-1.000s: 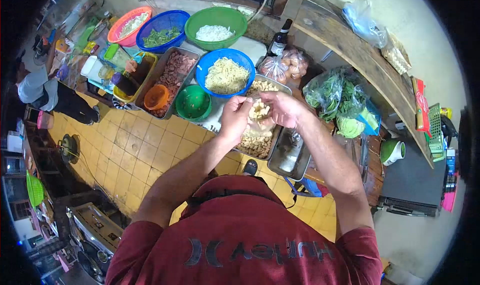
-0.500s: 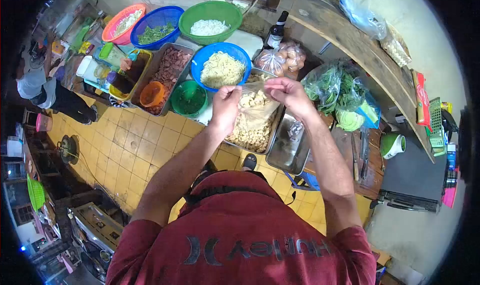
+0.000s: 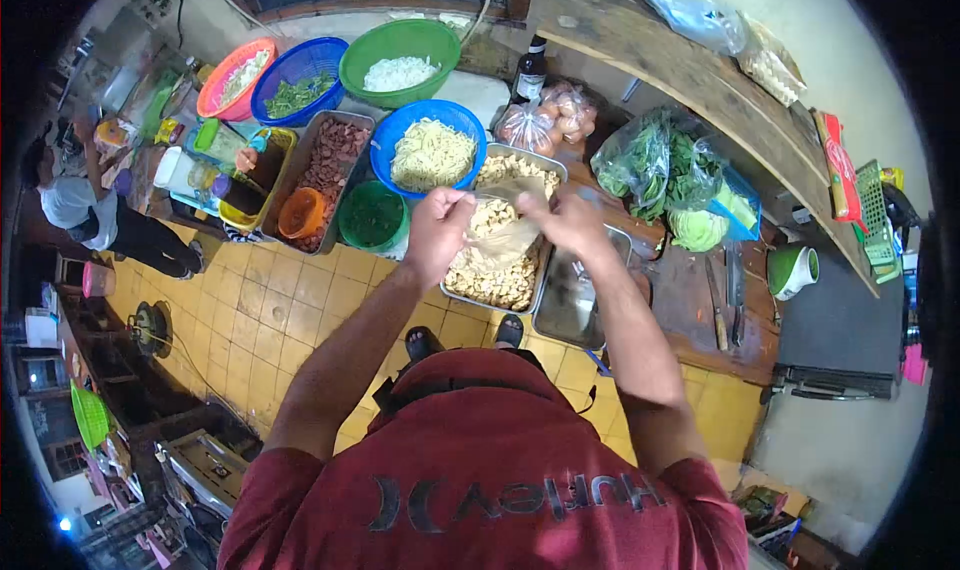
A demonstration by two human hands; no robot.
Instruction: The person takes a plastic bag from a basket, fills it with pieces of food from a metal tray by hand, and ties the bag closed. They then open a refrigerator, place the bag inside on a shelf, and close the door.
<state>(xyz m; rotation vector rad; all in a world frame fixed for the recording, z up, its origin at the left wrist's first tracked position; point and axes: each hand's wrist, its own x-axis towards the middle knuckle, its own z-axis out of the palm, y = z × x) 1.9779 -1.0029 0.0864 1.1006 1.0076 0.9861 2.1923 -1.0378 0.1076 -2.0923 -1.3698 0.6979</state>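
Pinching the left edge of a thin plastic bag [image 3: 500, 245] in the left hand [image 3: 440, 235], thumb and fingers together. Bringing the right hand [image 3: 570, 220] to the opposite edge, with a grip too hidden to tell. Suspending the bag midway between both, over pale chunks [image 3: 493, 287], with neither hand clearly nearer.

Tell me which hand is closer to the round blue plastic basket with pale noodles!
Left. The left hand is just below the round blue plastic basket in this view, close to its near edge; the right hand is farther off, toward the lower right.
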